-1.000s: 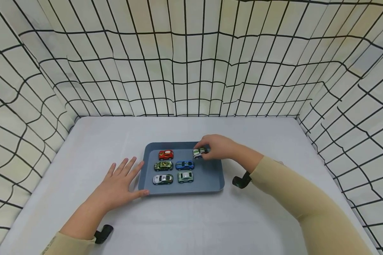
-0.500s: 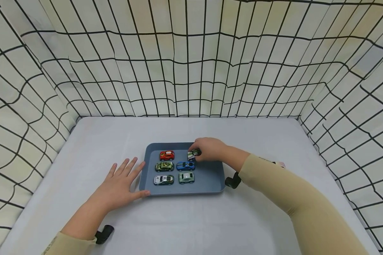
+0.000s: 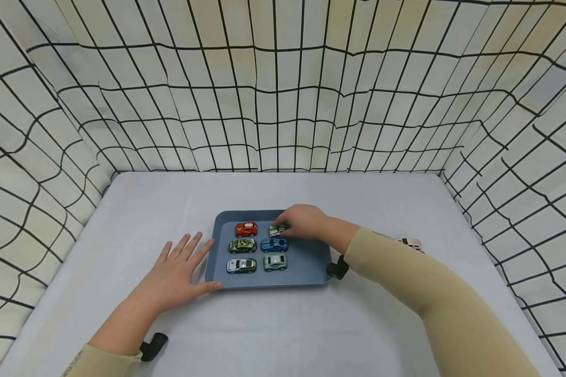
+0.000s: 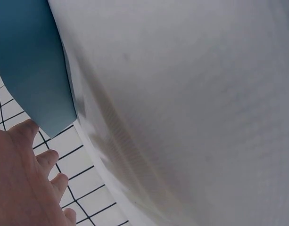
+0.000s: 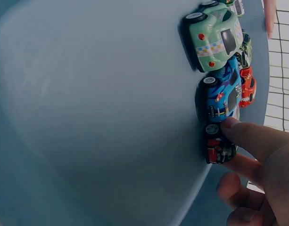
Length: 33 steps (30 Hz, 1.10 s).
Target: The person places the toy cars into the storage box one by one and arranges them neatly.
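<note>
My right hand (image 3: 306,221) pinches a small white, green and black toy car (image 3: 276,230) between thumb and finger, at the back of the blue-grey tray (image 3: 308,264). In the right wrist view this toy car (image 5: 219,151) sits right beside the blue toy car (image 5: 222,94), and a pale green one (image 5: 217,40) lies beyond. The tray's left column has a red car (image 3: 246,229), a camouflage car (image 3: 242,245) and a silver-white car (image 3: 241,266). My left hand (image 3: 172,277) has its fingers spread at the tray's left edge, thumb touching the near left corner.
Another whitish toy car (image 3: 409,243) lies on the white table (image 3: 283,324) to the right, partly hidden by my right sleeve (image 3: 405,272). Cream walls with a black grid (image 3: 275,104) enclose the table at the back and sides.
My right hand has moved left across the tray with the toy car, bringing it behind the blue car. The whitish car by my sleeve has come into view. The left hand has stayed put.
</note>
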{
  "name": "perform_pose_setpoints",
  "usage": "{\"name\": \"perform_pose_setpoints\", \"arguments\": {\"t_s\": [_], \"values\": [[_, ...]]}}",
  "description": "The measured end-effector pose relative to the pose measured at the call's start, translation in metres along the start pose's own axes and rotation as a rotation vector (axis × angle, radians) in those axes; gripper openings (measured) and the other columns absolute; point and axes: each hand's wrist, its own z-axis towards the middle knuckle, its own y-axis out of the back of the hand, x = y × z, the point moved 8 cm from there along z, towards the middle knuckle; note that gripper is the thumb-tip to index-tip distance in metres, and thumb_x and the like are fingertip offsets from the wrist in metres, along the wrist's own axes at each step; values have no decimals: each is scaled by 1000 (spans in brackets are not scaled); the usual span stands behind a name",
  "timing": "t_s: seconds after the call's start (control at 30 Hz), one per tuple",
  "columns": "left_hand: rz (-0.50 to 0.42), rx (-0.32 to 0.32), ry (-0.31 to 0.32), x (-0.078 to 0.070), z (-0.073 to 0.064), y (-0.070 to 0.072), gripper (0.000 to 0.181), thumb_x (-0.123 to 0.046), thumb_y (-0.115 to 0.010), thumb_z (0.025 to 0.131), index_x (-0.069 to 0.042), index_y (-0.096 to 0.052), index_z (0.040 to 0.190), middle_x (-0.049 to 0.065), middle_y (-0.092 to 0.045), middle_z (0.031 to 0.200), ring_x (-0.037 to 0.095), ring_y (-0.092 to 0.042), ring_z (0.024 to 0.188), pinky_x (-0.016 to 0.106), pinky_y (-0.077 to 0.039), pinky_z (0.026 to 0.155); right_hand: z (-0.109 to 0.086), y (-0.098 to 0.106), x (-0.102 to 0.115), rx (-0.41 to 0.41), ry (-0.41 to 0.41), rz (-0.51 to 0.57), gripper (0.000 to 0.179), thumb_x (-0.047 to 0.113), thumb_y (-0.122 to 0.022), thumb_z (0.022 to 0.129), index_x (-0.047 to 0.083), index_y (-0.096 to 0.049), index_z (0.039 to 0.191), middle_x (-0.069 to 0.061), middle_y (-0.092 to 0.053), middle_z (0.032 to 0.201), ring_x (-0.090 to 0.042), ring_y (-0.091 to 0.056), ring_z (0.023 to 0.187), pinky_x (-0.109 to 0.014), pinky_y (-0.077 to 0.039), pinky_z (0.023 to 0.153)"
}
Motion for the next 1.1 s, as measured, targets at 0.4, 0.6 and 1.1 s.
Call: {"name": "perform_pose_setpoints", "arguments": {"t_s": [0.4, 0.6, 1.1], "values": [[-1, -1, 0, -1, 1, 1, 105, -78, -57, 80, -13, -29, 157, 20, -21, 162, 44, -14, 148, 66, -6, 117, 8, 1, 6, -5, -23, -24, 39, 38, -69, 94, 34, -65, 133, 7, -64, 132, -14, -60, 120, -34, -55, 86], [-6, 3, 3, -1, 0, 0, 104, -77, -58, 80, -13, -30, 157, 21, -21, 161, 45, -15, 148, 66, -5, 117, 12, -2, 6, -1, -32, -23, 39, 39, -67, 95, 34, -64, 134, 6, -63, 134, -15, -59, 121, -35, -54, 90], [-16, -24, -6, -2, 0, 1, 103, -74, -62, 79, -13, -31, 156, 21, -23, 161, 45, -16, 147, 67, -7, 116, 0, 18, -1, -86, -39, 72, 44, 42, -73, 90, 31, -66, 132, 5, -62, 135, -15, -56, 126, -36, -47, 103]]}}
